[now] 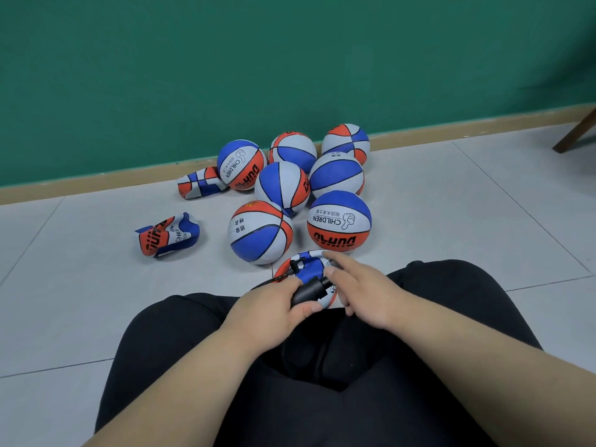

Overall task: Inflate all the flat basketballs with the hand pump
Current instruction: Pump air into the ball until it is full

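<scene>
Basketballs (338, 221) show blue, orange and white panels; pump (308, 290) looks black.

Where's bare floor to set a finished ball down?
Bare tile: right of the inflated balls, toward the wooden leg, and left of the folded flat ball. Crowded between the knees: left hand grips the pump over another flat ball, right hand at its end.

Your L hand (274, 304) sits on the pump (309, 290), which lies across a flat ball (309, 269) btwn your knees. R hand (361, 291) is just right of it, at the pump's far end. Straight ahead, a cluster of inflated balls (282, 185) runs from just beyond that ball back to the wall (290, 59). Left of the cluster, a 2nd flat ball (167, 235) lies apart on the floor (96, 301). A 3rd flat ball (198, 182) is farther back, touching the cluster's left edge. Far right at the back: a chair leg (577, 130).
</scene>
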